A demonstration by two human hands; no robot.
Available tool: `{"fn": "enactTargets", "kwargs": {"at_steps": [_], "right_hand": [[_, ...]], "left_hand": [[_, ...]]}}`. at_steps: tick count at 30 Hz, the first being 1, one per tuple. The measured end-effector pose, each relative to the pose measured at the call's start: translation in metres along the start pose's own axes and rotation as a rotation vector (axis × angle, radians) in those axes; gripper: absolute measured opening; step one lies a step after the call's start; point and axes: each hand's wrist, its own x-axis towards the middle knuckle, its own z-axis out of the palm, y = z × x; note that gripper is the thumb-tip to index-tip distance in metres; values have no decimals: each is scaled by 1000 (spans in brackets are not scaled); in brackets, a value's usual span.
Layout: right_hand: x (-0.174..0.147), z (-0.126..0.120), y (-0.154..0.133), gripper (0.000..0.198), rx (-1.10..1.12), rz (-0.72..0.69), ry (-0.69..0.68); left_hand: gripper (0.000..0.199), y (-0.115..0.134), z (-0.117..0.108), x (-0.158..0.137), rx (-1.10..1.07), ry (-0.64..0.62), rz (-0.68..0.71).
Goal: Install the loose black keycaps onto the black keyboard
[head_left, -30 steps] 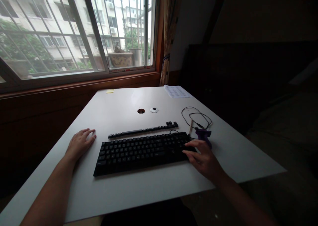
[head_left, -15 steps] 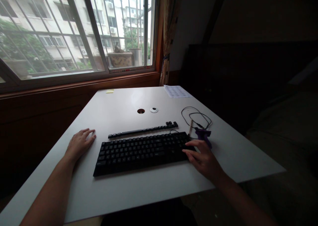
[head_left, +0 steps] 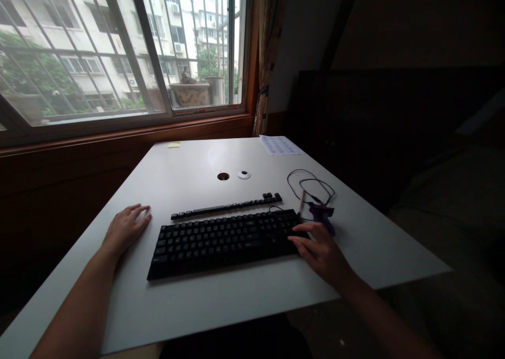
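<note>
A black keyboard (head_left: 221, 238) lies on the white table, with no caps visible along its near edge and part of its right end. My right hand (head_left: 321, 254) is over that right end, thumb and forefinger pinched on a keycap at the number pad; the cap is mostly lost in the dark. Behind the keyboard runs a row of loose black keycaps (head_left: 229, 207). Flat on the table to the left of the keyboard rests my left hand (head_left: 125, 228), fingers spread, holding nothing.
Just beyond my right hand stand a purple tool-like object (head_left: 323, 217) and a thin light stick (head_left: 302, 201). A black cable (head_left: 315, 180) loops behind them. Farther back are a round hole (head_left: 223, 176), a white cover (head_left: 243, 175), printed paper (head_left: 280, 145) and a yellow note (head_left: 174, 145).
</note>
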Motion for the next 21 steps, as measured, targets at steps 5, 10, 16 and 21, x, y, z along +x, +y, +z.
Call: {"fn": "enactTargets", "kwargs": {"at_steps": [5,10,16,21], "right_hand": [[0,0,0,21,-9,-8,-2],[-1,1,2,18,10,-6,0],[14,5,11,27,14,39,30],[55,19,29,31,40,101,-22]], "left_hand": [[63,0,-1,0,-3,5,10],[63,-1,0,0,5,0,-1],[63,-1,6,0,14,26,-3],[64,-3,7,0,5,10,-16]]}}
